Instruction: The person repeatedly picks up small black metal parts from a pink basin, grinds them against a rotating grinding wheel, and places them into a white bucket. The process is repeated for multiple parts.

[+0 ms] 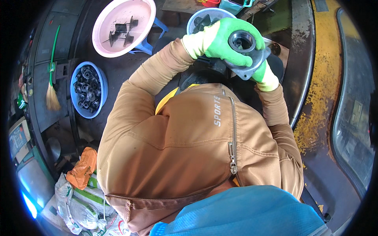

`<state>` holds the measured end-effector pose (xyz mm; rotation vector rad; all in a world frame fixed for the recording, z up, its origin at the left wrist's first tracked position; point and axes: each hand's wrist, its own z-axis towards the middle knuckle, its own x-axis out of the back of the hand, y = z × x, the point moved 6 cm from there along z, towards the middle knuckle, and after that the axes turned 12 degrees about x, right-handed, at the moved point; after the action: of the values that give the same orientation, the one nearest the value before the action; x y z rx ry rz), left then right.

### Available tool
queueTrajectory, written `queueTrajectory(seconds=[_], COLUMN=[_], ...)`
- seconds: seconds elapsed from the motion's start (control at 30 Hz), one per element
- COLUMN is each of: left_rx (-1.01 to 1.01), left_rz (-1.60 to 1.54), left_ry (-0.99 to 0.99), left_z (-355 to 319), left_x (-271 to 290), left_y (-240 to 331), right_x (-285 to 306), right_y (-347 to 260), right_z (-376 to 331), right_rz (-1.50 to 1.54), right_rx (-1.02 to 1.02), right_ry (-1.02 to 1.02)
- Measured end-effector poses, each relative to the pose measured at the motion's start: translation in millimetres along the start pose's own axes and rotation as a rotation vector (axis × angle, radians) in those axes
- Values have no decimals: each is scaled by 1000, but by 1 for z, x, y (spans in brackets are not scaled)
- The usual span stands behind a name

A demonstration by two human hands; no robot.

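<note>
Both my hands wear bright green work gloves with pale yellow-green cuffs. My left hand point(220, 43) is wrapped round a dark flanged part point(243, 41), which has a round ring opening on top and a squarish grey flange with corner holes. Below the flange, my right hand point(260, 74) is closed at its right side; the part hides most of those fingers. A pale blue basket point(190, 24) with dark pieces in it stands just beyond my left hand.
A pink basin point(103, 19) holding dark molded pieces rests on a blue stool point(146, 46). Left of me is a blue tub point(103, 92) full of black parts. A worn yellow machine panel point(311, 102) rises at right; sacks point(84, 208) lie at lower left.
</note>
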<state>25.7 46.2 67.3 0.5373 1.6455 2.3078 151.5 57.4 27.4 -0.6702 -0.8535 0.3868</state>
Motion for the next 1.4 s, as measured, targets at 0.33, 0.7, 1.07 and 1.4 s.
queueTrajectory(seconds=[0.33,0.7,1.07,1.4], left_rx=[-61,45,103,130], left_rz=[-242,76,74,-45], left_ry=[-658,652,482,-63], left_z=[14,3,5,8], left_x=[-24,-5,-4,-5], left_y=[-2,-21,6,10], right_x=[-28,1,15,9], right_y=[-13,31,-2,-11], right_z=[4,-5,15,-4], right_rz=[-198,-227,153,23], right_rx=[64,15,-87,-15], right_ry=[-117,595,463,33])
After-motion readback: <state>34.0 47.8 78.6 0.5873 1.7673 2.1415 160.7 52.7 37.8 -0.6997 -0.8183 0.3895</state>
